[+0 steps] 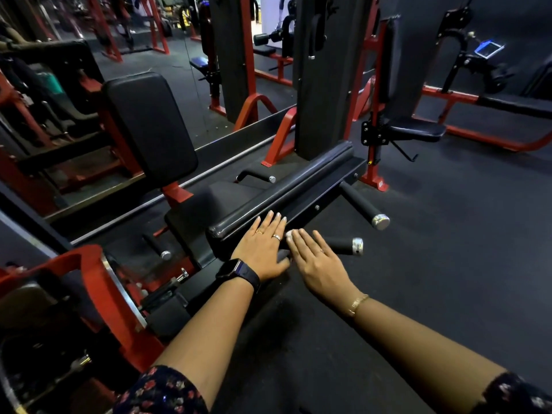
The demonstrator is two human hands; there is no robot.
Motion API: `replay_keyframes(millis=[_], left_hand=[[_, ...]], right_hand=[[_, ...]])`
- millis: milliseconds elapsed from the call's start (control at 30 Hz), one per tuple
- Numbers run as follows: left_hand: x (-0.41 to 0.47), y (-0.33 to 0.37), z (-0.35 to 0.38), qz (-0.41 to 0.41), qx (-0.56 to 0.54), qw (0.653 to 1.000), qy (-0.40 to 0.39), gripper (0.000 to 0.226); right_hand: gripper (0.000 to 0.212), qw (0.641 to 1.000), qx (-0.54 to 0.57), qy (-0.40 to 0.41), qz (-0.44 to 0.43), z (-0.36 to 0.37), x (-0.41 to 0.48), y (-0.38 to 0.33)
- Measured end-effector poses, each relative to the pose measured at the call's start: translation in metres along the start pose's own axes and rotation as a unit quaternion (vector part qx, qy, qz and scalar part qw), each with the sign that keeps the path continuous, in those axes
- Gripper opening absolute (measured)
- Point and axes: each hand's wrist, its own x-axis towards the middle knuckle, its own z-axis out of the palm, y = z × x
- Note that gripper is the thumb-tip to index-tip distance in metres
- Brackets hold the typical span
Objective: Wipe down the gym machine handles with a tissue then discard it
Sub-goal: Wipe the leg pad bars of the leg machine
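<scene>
A black foam-grip machine handle [343, 244] with a chrome end cap sticks out low at the front of a gym machine, pointing right. The right hand [316, 261] lies flat across its inner end, fingers straight and close together, palm down, gripping nothing. A small pale scrap [289, 233] shows at the tip of the right forefinger; it is too small to tell whether it is a tissue. The left hand [263, 249] lies just beside the right, also flat and palm down with straight, slightly spread fingers. Its fingertips reach the lower edge of a long black padded bar [286, 189] that runs diagonally across the machine.

Four chrome-capped handles can be counted: the one under the right hand, a thicker handle [363, 204] above and to its right, a far handle [257, 175] beyond the padded bar, and a short handle [156, 246] to the left near the seat [194, 216].

The left hand wears two rings, with a dark smartwatch [236, 271] on that wrist. The right hand wears one ring, with a gold bracelet [357, 304] on its wrist. Both forearms come out of dark floral sleeves. An upright black backrest [149, 127] stands left of the seat. Red-framed machines stand around on a dark rubber floor [448, 264].
</scene>
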Motion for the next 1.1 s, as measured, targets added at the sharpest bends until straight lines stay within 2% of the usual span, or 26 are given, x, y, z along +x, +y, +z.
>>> replay_keyframes(millis=[67, 167, 233, 300, 400, 433, 500, 667, 700, 767, 833, 900, 1033, 1100], left_hand=[[-0.001, 0.000, 0.000, 0.001, -0.018, 1.000, 0.009, 0.078], [-0.001, 0.001, 0.000, -0.001, -0.025, 1.000, 0.018, 0.069], [-0.001, 0.001, -0.001, -0.004, -0.026, 1.000, 0.014, 0.066], [-0.001, 0.000, -0.002, -0.004, -0.025, 1.000, 0.011, 0.068], [-0.001, -0.001, 0.000, -0.003, -0.030, 1.000, 0.009, 0.073], [-0.001, 0.000, 0.001, -0.002, -0.029, 1.000, 0.009, 0.074], [-0.001, -0.001, 0.000, -0.007, -0.022, 1.000, 0.005, 0.077], [0.011, 0.010, -0.003, 0.001, -0.001, 1.000, -0.011, 0.088], [0.013, 0.013, -0.004, 0.002, 0.000, 1.000, -0.014, 0.085], [0.016, 0.015, -0.003, -0.001, -0.008, 1.000, -0.015, 0.076], [0.018, 0.018, -0.004, -0.007, -0.022, 1.000, -0.013, 0.077], [0.023, 0.020, -0.003, -0.012, -0.030, 0.999, -0.015, 0.080], [0.029, 0.022, -0.002, -0.016, -0.031, 0.999, -0.017, 0.084], [0.028, 0.021, -0.001, -0.017, -0.030, 0.999, -0.019, 0.085]], right_hand=[[0.051, 1.000, -0.021, 0.003, 0.011, -0.009, -0.016, 0.014], [0.052, 0.991, -0.037, -0.010, 0.129, -0.015, -0.006, 0.017], [0.052, 0.983, -0.028, -0.032, 0.176, -0.017, 0.012, 0.013], [0.052, 0.988, -0.018, -0.034, 0.147, -0.016, 0.019, 0.011], [0.052, 0.999, -0.012, -0.006, 0.037, -0.011, -0.006, 0.015], [0.052, 1.000, -0.015, 0.001, 0.024, -0.013, -0.019, 0.020], [0.052, 0.999, -0.027, 0.008, 0.041, -0.018, -0.035, 0.027], [0.051, 0.982, -0.058, -0.018, 0.181, -0.015, -0.009, 0.018], [0.051, 0.981, -0.050, -0.023, 0.187, -0.014, -0.004, 0.013], [0.052, 0.989, -0.031, -0.020, 0.145, -0.011, -0.007, 0.009], [0.052, 0.997, -0.019, 0.003, 0.080, -0.012, -0.023, 0.021], [0.051, 0.998, -0.031, 0.014, 0.061, -0.018, -0.039, 0.035], [0.052, 0.984, -0.058, -0.008, 0.171, -0.022, -0.023, 0.038], [0.053, 0.981, -0.043, -0.026, 0.188, -0.021, -0.009, 0.032]])
